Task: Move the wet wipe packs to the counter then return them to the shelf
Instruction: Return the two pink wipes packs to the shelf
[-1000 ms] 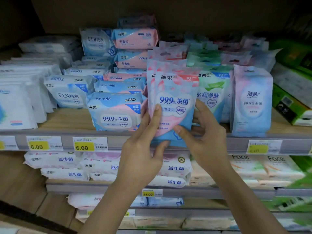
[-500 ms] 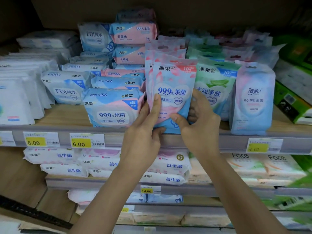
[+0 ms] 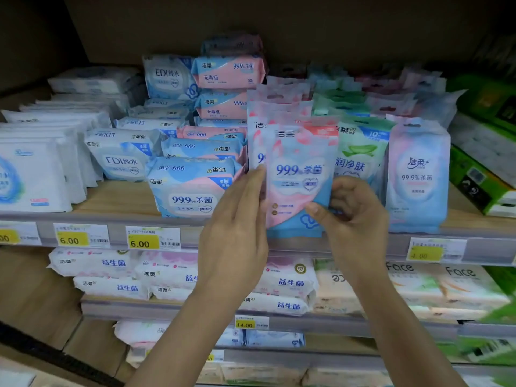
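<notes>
A pink and blue wet wipe pack [image 3: 298, 174] printed "99.9%" stands upright at the front of a row of like packs on the top shelf [image 3: 117, 199]. My right hand [image 3: 351, 216] pinches its lower right corner, thumb on the front and fingers curled behind. My left hand [image 3: 237, 227] lies with straight fingers against the pack's left edge. The pack's bottom sits at the shelf's front lip.
A flat blue and pink pack [image 3: 190, 188] lies left of my hands, a green pack [image 3: 360, 155] and a pale blue pack [image 3: 418, 177] stand to the right. Price tags [image 3: 152, 238] line the shelf rail. Lower shelves hold more packs [image 3: 287, 283].
The pack has shifted slightly right and its front is more exposed. My left fingers slid off its face to its left edge. My right hand moved down to the lower right corner.
</notes>
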`<state>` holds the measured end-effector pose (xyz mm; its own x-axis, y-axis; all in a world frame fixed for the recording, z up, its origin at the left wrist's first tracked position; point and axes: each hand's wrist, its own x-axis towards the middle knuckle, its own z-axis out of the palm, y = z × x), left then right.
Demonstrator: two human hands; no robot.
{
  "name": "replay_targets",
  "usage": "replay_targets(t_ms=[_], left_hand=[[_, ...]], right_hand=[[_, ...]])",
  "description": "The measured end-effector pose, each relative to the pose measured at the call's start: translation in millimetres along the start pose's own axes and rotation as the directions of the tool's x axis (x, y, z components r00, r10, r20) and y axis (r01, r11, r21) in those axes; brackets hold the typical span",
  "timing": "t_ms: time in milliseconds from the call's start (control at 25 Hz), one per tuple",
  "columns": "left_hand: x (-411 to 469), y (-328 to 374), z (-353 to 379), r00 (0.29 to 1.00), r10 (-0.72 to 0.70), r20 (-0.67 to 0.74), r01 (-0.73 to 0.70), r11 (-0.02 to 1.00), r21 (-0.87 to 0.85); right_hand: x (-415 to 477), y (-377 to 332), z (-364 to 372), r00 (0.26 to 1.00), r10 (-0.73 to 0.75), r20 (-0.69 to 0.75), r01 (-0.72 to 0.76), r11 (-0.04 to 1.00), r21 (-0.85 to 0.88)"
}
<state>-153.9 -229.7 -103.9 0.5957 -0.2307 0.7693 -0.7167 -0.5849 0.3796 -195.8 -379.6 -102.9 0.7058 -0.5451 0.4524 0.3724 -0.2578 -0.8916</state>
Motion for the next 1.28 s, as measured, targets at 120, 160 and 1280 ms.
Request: replay_targets(t_ms=[120,160,1280], left_hand=[[22.9,-2.6,-0.7,0.983,0.182,0.036,-0.186,0.967,0.175],[29.6,-4.3,-0.1,0.967,0.24,0.089,-0.255,0.933,0.255],[-5.1,39.0,2.9,0.893,-0.222,0.392,0.429,0.683,-0.591]], right_hand=[[3.8,-1.2,-21.1,0.999,0.037,-0.019,-0.034,0.988,0.147],[4.4,-2.5,-26.8,0.998,0.048,-0.039,-0.041,0.984,0.171],[-37.5,-26.9,-48.2,0.992,0.118,-0.045,-0.108,0.977,0.182]])
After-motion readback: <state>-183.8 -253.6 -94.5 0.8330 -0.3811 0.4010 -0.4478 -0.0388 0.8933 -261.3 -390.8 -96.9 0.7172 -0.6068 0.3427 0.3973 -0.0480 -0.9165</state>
